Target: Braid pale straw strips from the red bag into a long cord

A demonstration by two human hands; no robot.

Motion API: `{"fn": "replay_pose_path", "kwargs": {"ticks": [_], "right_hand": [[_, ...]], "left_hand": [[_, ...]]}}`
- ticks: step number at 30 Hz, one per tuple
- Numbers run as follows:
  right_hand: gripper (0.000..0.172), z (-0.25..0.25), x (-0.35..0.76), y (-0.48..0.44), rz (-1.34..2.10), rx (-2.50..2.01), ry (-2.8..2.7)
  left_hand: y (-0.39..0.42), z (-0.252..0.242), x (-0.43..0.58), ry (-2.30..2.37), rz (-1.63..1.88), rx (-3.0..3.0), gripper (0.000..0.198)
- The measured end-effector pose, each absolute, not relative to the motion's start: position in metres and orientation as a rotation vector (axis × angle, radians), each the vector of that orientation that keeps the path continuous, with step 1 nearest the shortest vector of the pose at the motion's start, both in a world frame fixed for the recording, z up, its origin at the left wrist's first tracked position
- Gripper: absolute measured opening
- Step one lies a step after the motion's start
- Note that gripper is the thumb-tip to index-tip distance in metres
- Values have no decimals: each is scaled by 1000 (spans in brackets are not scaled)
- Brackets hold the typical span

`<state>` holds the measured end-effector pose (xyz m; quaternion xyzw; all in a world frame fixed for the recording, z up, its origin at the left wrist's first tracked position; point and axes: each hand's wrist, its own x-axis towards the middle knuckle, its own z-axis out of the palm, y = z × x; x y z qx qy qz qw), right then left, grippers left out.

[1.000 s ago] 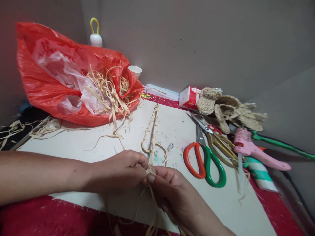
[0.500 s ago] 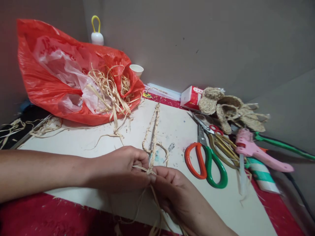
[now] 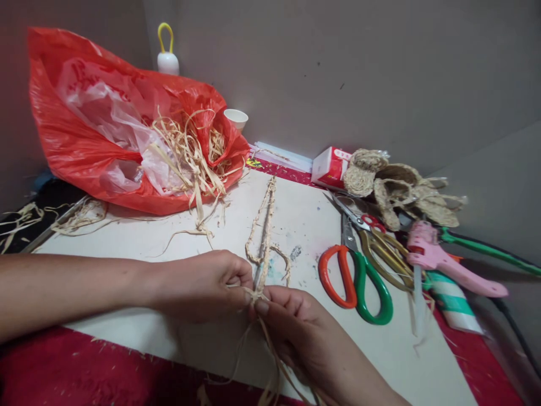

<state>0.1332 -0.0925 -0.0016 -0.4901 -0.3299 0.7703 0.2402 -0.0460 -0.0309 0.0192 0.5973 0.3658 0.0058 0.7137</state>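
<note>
Head view: a braid partly plaited, loose strands left at its near end.
Clock centred on the hands: at 11 o'clock a red bag (image 3: 63, 132) holds loose fibre (image 3: 192, 155); the left hand (image 3: 207, 285), at 9, curls its fingers round a pale strand (image 3: 237, 288); the braid (image 3: 266, 248) lies on the tabletop (image 3: 139, 237), its long axis pointing just past 12, where it folds back; the right hand (image 3: 293, 318), towards 4, pinches the braid's near end between thumb and fingers. A good length looks finished; the loose strands (image 3: 269, 341) trailing towards 6 seem unworked. Scissors (image 3: 360, 282) lie near 3.
</note>
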Motion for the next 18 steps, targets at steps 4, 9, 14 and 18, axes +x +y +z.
{"fn": "replay_pose_path", "kwargs": {"ticks": [4,9,14,18], "right_hand": [[32,-3,135,-92,2114,-1302,-872],[35,-1,135,-93,2122,-1326,-882],[40,-2,134,-95,2072,-1370,-893],[38,-4,135,-96,2066,-1369,-894]], "left_hand": [[-24,23,-47,765,-36,1377,20],[-25,33,-45,782,-1,1737,16],[-34,30,-43,843,138,2026,12],[-37,23,-43,861,188,1864,6]]}}
